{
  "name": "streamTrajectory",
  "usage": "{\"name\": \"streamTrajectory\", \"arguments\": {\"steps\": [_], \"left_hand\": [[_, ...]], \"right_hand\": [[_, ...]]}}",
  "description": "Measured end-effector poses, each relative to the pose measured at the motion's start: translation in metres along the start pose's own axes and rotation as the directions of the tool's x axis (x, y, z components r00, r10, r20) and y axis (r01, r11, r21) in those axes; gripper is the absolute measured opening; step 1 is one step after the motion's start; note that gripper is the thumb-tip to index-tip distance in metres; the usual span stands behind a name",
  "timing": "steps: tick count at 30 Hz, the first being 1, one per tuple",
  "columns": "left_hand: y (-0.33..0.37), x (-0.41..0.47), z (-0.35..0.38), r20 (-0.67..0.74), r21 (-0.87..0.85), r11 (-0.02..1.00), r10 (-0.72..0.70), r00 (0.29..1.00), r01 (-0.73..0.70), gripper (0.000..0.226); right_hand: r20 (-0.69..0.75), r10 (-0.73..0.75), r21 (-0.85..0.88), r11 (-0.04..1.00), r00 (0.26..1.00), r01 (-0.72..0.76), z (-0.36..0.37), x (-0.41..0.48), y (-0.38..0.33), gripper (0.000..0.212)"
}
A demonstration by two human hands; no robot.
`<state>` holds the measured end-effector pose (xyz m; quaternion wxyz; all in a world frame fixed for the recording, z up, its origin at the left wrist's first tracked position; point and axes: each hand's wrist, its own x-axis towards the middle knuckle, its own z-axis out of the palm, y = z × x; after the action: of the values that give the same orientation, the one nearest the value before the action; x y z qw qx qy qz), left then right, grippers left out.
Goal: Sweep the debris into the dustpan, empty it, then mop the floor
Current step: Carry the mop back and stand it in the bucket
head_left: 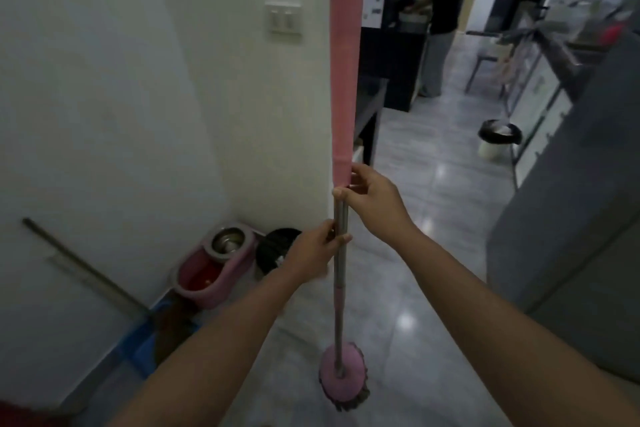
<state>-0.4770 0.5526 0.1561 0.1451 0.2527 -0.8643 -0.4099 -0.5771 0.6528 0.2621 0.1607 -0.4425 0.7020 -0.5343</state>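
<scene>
I hold a spin mop (341, 291) upright in front of me. Its steel pole runs up into a long pink grip sleeve, and its round pink head (343, 376) rests on the grey tiled floor. My left hand (313, 253) is closed around the steel pole. My right hand (372, 199) grips the pole higher up, just below the pink sleeve. A pink mop bucket (214, 270) with a steel spinner basket stands in the corner by the wall. Beside it sits a black dustpan (277, 248). A broom (86, 270) leans against the left wall.
A white wall corner with a light switch (284, 17) stands right behind the mop. A grey cabinet (571, 218) lines the right side. A white bin with a black liner (498, 139) sits on the floor ahead. A person (440, 21) stands at a dark counter farther back.
</scene>
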Motion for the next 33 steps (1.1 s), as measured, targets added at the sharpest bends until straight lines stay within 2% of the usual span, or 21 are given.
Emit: {"name": "streamTrajectory", "arguments": {"steps": [8, 13, 17, 20, 24, 28, 33], "left_hand": [[-0.092, 0.068, -0.154, -0.173, 0.011, 0.998, -0.054, 0.984, 0.056, 0.036], [-0.122, 0.111, -0.232, -0.370, 0.106, 0.994, 0.028, 0.929, 0.012, 0.041], [-0.137, 0.158, -0.286, -0.459, 0.183, 0.983, 0.082, 0.885, 0.004, 0.043], [-0.152, 0.197, -0.318, -0.509, 0.219, 0.976, 0.108, 0.854, 0.008, 0.046], [-0.168, 0.247, -0.348, -0.562, 0.274, 0.961, 0.120, 0.818, 0.047, 0.040], [-0.188, 0.293, -0.370, -0.571, 0.288, 0.947, 0.048, 0.819, 0.145, 0.034], [-0.222, 0.332, -0.382, -0.560, 0.256, 0.935, -0.063, 0.826, 0.245, 0.046]], "right_hand": [[0.049, -0.101, 0.036, 0.994, 0.994, 0.100, 0.134, 0.151, -0.035, 0.040], [0.051, -0.172, 0.109, 0.980, 0.984, 0.166, 0.183, 0.236, -0.066, 0.035], [0.054, -0.248, 0.166, 0.958, 0.967, 0.236, 0.205, 0.302, -0.088, 0.029], [0.078, -0.286, 0.214, 0.940, 0.955, 0.265, 0.220, 0.351, -0.093, 0.027], [0.122, -0.308, 0.263, 0.927, 0.944, 0.268, 0.237, 0.416, -0.092, 0.033], [0.187, -0.338, 0.291, 0.916, 0.922, 0.277, 0.253, 0.476, -0.078, 0.030], [0.307, -0.350, 0.271, 0.923, 0.885, 0.271, 0.282, 0.528, -0.058, 0.033]]}}
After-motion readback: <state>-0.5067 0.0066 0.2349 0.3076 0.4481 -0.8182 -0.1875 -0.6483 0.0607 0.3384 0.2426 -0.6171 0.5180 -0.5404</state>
